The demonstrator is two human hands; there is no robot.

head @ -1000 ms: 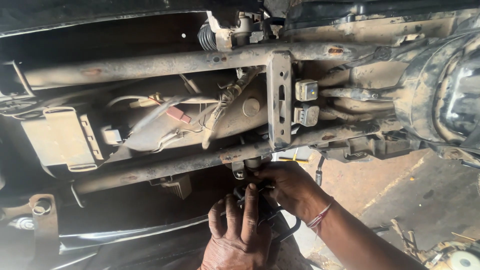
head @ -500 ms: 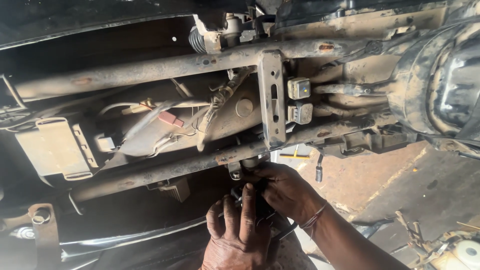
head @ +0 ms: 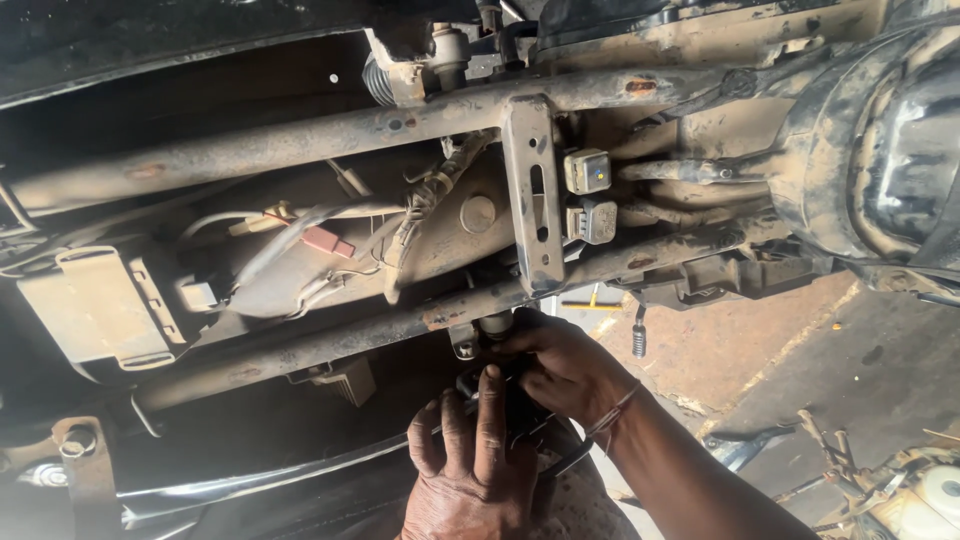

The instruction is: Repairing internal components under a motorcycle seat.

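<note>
Underside of a dusty vehicle fills the head view. We find the left hand (head: 470, 470) low at centre, fingers (head: 490, 420) stretched up against a dark fitting (head: 500, 385) just under the lower rusty crossbar (head: 400, 330). The right hand (head: 560, 370) is curled around the same fitting from the right, a thin band on its wrist. We cannot tell whether the left hand grips it. A vertical bracket (head: 530, 190) joins the lower crossbar to the upper one. A red connector (head: 328, 242) hangs among loose wires, left of the bracket.

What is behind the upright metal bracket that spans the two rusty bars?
Behind the bracket sit two grey plugs on its right edge and a wire bundle to its left. Whatever lies directly behind its plate is covered.
</note>
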